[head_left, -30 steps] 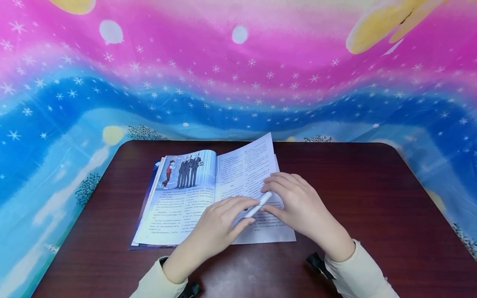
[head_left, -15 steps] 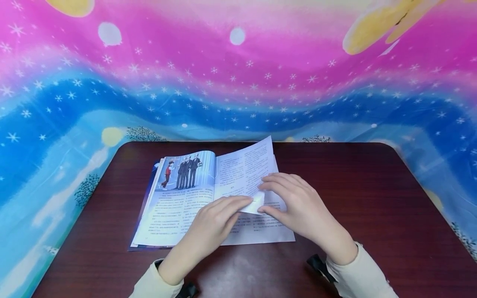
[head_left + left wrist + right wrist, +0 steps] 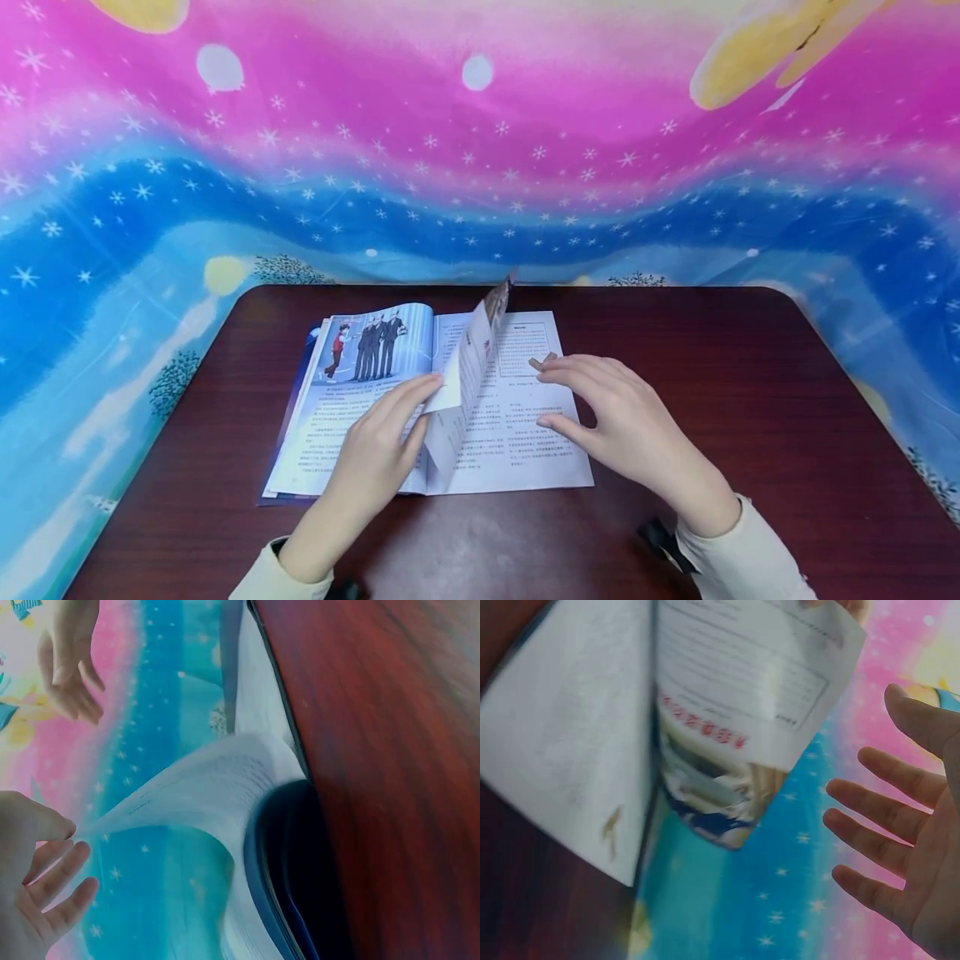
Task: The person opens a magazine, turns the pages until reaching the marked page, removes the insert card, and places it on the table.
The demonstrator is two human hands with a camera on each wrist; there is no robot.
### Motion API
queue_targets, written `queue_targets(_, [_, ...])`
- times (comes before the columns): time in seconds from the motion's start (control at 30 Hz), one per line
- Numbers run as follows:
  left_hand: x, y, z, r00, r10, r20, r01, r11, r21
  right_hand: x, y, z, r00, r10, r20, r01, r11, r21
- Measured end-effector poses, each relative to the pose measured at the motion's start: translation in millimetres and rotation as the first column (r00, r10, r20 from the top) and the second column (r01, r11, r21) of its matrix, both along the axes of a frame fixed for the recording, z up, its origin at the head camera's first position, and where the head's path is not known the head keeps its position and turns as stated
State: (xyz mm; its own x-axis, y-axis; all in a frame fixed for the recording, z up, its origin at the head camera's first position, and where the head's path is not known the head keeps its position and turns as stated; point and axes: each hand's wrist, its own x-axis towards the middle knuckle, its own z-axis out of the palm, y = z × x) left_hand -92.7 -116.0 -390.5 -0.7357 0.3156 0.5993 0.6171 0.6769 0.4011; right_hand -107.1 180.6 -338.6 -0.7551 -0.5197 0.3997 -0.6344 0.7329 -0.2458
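An open magazine (image 3: 352, 442) lies on the dark wooden table, its left page showing a drawing of suited figures. One page (image 3: 467, 375) stands raised and curved near the middle fold. My left hand (image 3: 382, 433) pinches this page's near edge between thumb and index finger, as the left wrist view shows on the lifted sheet (image 3: 180, 784). In the right wrist view a colour picture and red lettering (image 3: 705, 724) appear on the page's underside. My right hand (image 3: 611, 408) hovers over the magazine's right page (image 3: 540, 450), fingers spread and holding nothing (image 3: 930, 832).
The reddish-brown table (image 3: 705, 375) extends around the magazine on all sides. Behind it hangs a pink and blue cloth (image 3: 480, 167) with snowflake prints. A small brown mark (image 3: 542, 362) shows on the right page near my right fingertips.
My left hand has moved left, carrying the page up and over toward the fold and uncovering the right page beneath. My right hand has come off the page and shifted slightly right.
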Motion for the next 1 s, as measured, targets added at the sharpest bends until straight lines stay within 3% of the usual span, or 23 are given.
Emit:
queue_targets(0.43, [12.3,-35.1,-9.1,0.982,0.166,0.088,-0.164,0.986,-0.027,-4.7,11,-31.6,0.992,-0.014,0.122,0.011,1.0,0.02])
queue_targets(0.7, [19.4,-54.6,-13.0,0.959,0.24,0.15,-0.233,0.97,-0.065,-9.1,19,-44.7,0.969,0.034,0.244,-0.041,0.999,0.024])
queue_targets(0.87, [26.2,-66.4,-16.5,0.944,0.287,0.164,-0.275,0.957,-0.091,-8.7,25,-51.7,0.965,0.041,0.26,-0.064,0.995,0.082])
queue_targets(1.0, [30.6,-73.2,-18.5,0.921,0.323,0.217,-0.303,0.945,-0.122,-7.8,30,-57.7,0.964,0.035,0.264,-0.073,0.988,0.134])
